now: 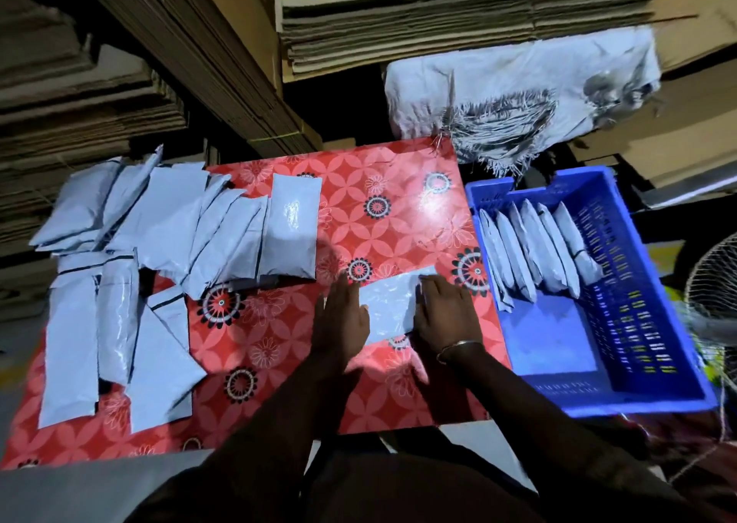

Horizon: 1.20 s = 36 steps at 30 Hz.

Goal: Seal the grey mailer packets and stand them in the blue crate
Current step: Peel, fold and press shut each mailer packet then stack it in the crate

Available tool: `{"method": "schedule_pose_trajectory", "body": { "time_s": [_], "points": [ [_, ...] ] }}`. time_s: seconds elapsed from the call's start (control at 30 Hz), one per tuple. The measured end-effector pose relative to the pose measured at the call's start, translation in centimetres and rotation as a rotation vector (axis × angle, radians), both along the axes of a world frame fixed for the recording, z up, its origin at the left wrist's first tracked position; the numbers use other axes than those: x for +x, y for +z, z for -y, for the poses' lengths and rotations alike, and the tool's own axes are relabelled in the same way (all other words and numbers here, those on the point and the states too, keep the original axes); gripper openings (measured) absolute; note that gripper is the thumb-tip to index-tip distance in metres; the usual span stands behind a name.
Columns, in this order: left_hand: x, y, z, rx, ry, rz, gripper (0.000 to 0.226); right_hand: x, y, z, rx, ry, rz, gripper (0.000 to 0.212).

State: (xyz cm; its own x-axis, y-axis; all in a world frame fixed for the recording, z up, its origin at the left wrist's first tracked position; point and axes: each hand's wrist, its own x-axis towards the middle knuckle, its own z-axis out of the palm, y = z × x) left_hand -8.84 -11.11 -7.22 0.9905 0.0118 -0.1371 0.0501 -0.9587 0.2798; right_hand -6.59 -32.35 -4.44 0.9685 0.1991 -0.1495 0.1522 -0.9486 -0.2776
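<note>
Your left hand (339, 323) lies flat on the near-left end of a grey mailer packet (393, 307), fingers straight and close together, pointing away from you. Your right hand (444, 315) presses the packet's right end, its fingers also straight and only slightly spread; a thin bangle (454, 350) circles that wrist. The packet lies flat between your two sets of fingers, tilted so its far corner rises toward the right, on the red flowered tablecloth (379, 187). Whether its flap is already stuck down, you cannot tell from here.

Out past your right fingertips and to their right stands the blue crate (622, 395), touching the table's edge. A row of sealed packets (534, 251) stands on edge in its far half, leaning against one another; the near half of the crate floor is bare blue.

To the left of your left fingers, well apart from them, sprawls the heap of waiting packets (131, 223), overlapping loosely, some with dark flap strips showing. One packet (291, 231) lies squarely at the heap's right edge, beyond your left fingertips.

Farther off, beyond the table, are stacks of flattened cardboard (458, 15) and a frayed white woven sack (518, 95). A wire fan guard (714, 279) shows at the right, beside the crate.
</note>
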Motion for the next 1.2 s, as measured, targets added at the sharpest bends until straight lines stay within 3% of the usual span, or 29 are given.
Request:
{"method": "schedule_pose_trajectory", "body": {
  "time_s": [0.1,0.27,0.37,0.47,0.63,0.7,0.87,0.97,1.2],
  "points": [
    [0.7,1.0,0.6,0.079,-0.028,-0.060,0.048,-1.5,1.8,0.3,0.099,-0.039,-0.106,0.025],
    [1.3,2.0,2.3,-0.024,0.011,-0.134,0.047,-3.1,2.2,2.2,0.381,-0.130,-0.293,0.021],
    [1.4,2.5,3.6,-0.240,0.071,-0.151,0.031,-3.2,2.1,3.5,0.532,-0.236,-0.279,0.036],
    [1.8,3.8,6.0,-0.399,0.064,-0.133,0.038,-3.1,2.5,4.8,0.703,-0.370,-0.306,0.031],
    [2.3,5.4,11.5,-0.681,0.014,-0.132,0.036,-3.1,3.3,7.6,0.922,-0.607,-0.208,0.047],
    [2.3,6.0,13.8,-0.766,-0.015,-0.152,0.038,-3.1,3.7,8.8,0.992,-0.715,-0.205,0.040],
    [2.1,6.9,19.0,-0.883,-0.054,-0.253,0.032,-2.9,2.9,11.7,1.112,-0.879,-0.125,0.045],
    [1.8,6.5,21.1,-0.899,-0.051,-0.279,0.034,-3.0,3.3,13.2,1.195,-0.959,-0.111,0.035],
    [1.2,6.1,24.6,-0.954,-0.044,-0.471,0.046,-3.2,1.3,15.8,1.248,-0.960,-0.100,0.030]
  ]
}}
